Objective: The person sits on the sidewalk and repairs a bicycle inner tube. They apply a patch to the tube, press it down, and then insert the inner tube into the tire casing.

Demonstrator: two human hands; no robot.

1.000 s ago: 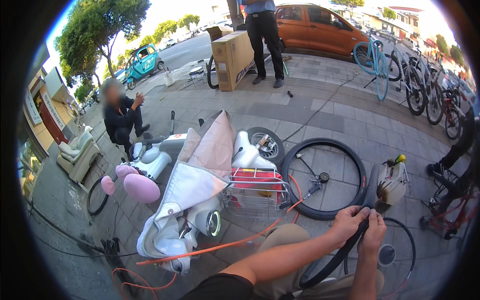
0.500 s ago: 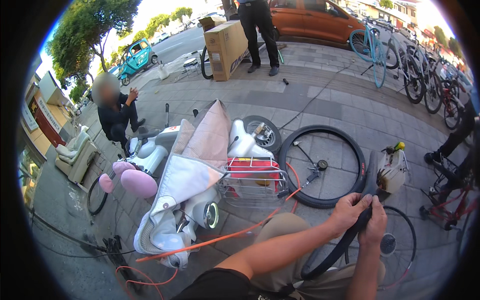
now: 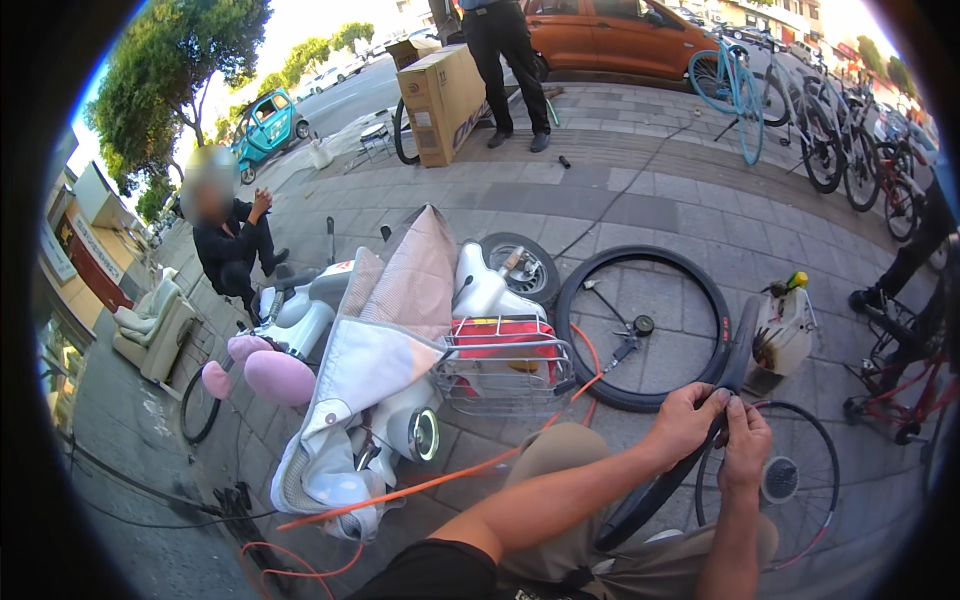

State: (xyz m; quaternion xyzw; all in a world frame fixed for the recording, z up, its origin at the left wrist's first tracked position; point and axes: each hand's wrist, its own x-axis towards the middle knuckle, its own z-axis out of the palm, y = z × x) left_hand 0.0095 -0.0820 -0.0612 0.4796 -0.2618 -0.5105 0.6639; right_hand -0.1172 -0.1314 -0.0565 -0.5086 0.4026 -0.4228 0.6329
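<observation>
right of centre in the lower half of the frame, the left hand (image 3: pixel 690 420) and the right hand (image 3: pixel 744 443) both pinch a black rubber tube (image 3: pixel 655 500), thumbs close together; most of the fingertips are hidden. the tube stands up between a tyre (image 3: pixel 640 254) and a white container (image 3: pixel 793 340), passes through the hands and bends out of sight by the trousered legs (image 3: pixel 562 468); whether it is an inner tube or a limp tyre is hard to tell. the right hand and forearm cover part of a spoked wheel (image 3: pixel 836 470) at lower right. the container's dark contents are unclear. at the right edge, a red bicycle frame (image 3: pixel 910 400) fades into the black border. left of centre, a quilted cover (image 3: pixel 390 345) hides much of a white scooter (image 3: pixel 302 333). the upper edge cuts off a standing person (image 3: pixel 505 75).
</observation>
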